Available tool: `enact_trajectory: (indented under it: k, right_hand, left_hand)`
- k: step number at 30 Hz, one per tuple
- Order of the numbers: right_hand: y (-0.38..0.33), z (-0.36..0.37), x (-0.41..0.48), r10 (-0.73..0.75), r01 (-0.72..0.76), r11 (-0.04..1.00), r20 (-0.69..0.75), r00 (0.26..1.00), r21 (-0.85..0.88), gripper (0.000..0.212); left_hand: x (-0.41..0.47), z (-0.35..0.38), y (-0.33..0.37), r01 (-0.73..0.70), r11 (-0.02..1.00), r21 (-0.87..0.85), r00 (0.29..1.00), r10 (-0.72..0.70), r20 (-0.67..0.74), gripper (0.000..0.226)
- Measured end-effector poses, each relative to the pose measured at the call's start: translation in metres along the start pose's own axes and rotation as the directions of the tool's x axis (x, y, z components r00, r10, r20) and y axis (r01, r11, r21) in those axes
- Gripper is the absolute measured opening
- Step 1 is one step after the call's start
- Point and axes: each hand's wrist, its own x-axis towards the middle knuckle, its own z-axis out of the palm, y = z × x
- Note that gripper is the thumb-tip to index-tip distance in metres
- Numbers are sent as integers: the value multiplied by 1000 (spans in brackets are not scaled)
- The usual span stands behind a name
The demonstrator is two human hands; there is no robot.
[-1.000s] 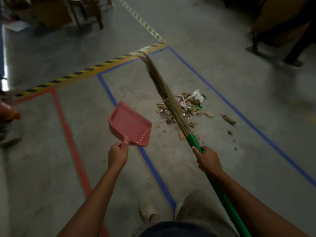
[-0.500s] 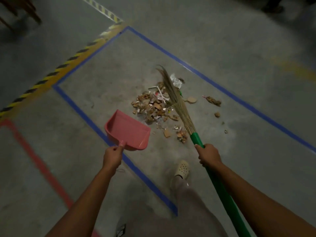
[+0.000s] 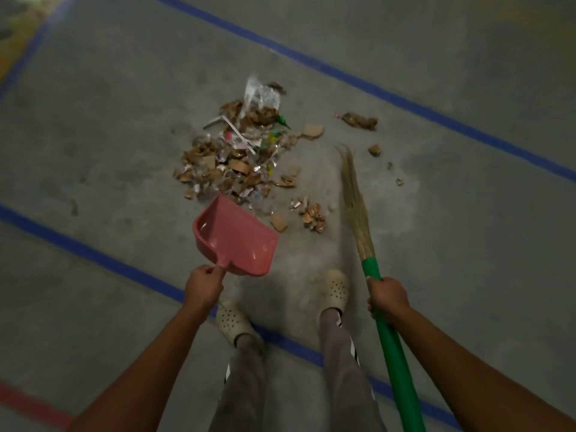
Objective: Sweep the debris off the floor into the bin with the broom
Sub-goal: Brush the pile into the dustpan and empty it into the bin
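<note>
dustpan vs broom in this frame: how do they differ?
The dustpan is a short pink scoop; the broom is long, green handle with straw bristles. The left hand holds the dustpan, the right hand the broom. Dustpan mouth sits at the debris near edge; broom bristles lie right of it. Both point away from the person.

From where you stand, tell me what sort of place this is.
Likely a warehouse or workshop: bare concrete floor, blue tape lines marking out zones, a red line.
</note>
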Motion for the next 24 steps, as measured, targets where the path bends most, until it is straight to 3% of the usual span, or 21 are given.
enact_trajectory:
  k: [4,7,14,24]
  right_hand:
    - [27,74,32,200,-200,979,3,980,41,34]
    - [33,139,40,255,-257,966,59,965,19,35]
    - [-10,241,32,-16,30,981,75,997,-189,37]
    - [-58,200,-9,-388,354,908,-135,912,-224,28]
  left_hand:
    - [65,15,-45,-7,998,56,997,3,73,56]
    - [107,21,-74,-11,994,109,997,3,81,59]
    - [164,10,-113,-5,996,89,1000,3,30,56]
    - [150,-41,-129,57,998,-9,998,-57,-33,47]
